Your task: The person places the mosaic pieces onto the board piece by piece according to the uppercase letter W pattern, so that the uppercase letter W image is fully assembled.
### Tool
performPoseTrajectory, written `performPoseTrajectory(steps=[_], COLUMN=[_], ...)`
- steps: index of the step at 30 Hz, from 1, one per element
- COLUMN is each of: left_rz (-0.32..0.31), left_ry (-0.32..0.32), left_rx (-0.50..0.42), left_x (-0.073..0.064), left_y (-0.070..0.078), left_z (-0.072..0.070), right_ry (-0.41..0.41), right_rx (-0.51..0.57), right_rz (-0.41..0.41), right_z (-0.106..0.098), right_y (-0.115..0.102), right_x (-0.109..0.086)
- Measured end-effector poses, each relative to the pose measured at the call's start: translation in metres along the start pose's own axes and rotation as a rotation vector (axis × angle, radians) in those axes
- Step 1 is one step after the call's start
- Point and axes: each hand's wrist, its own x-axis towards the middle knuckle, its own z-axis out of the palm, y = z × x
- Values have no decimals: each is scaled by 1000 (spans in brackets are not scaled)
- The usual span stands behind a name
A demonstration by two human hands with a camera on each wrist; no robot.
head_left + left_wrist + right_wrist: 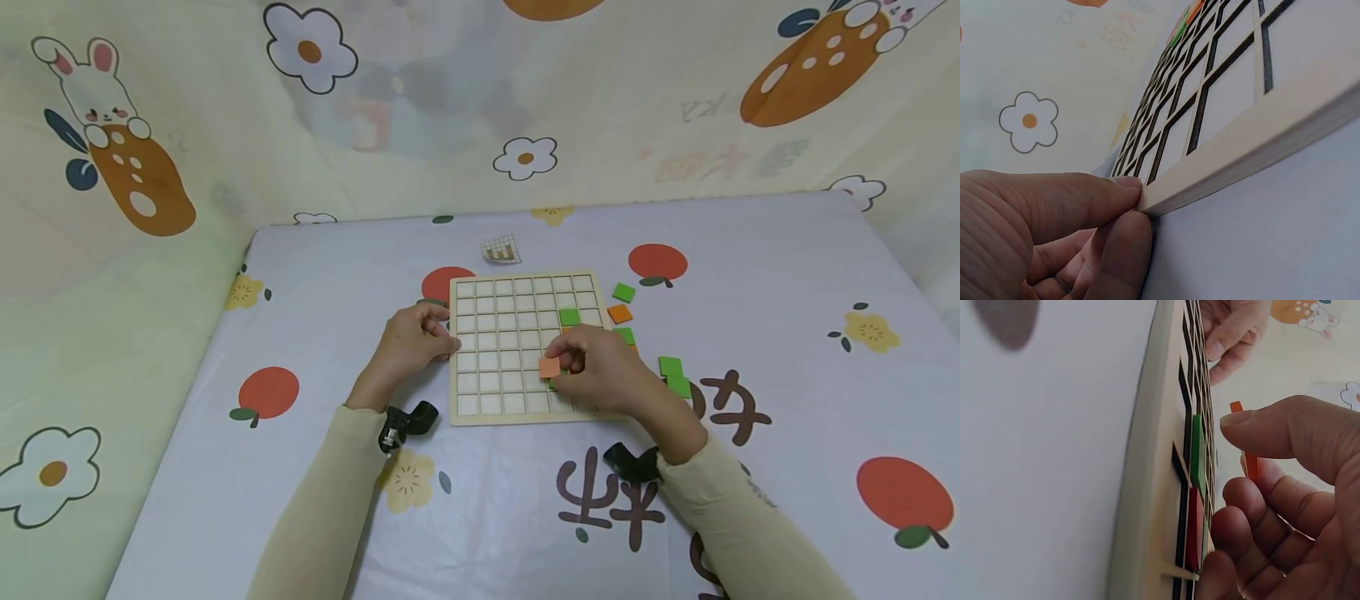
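A wooden grid board (pixel 513 420) with square cells lies flat on the table. At its left edge my left hand (pixel 408 342) pinches the frame between thumb and fingers, and the left wrist view shows the thumb (pixel 1107 194) over the rim. Above the board's right half, my right hand (pixel 603 371) holds an orange square tile (pixel 550 367) between thumb and fingers. That tile (pixel 1252 465) stands on edge, apart from the grid. Set in the cells are a green tile (pixel 570 317) and, in the right wrist view, a green tile (pixel 1197 453) beside a red one (pixel 1194 528). My right hand hides several cells.
Right of the board lie loose tiles: a green one (pixel 624 292), an orange one (pixel 620 314), and two touching green ones (pixel 671 367) farther right. A small curled card with a printed grid (pixel 501 250) lies behind the board. A patterned cloth wall (pixel 427 175) rises at the back.
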Motion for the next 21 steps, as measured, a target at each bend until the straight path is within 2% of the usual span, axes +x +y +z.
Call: performPoseTrajectory(steps=[8, 21], left_rz=[-5, 6], left_ry=[-3, -11], left_rx=[1, 8], left_x=[0, -2], left_y=[1, 2], left_z=[0, -2], right_ry=[-27, -51], right_rx=[-39, -47], right_rz=[22, 58], right_z=[6, 12], right_y=[-8, -8], right_x=[1, 4])
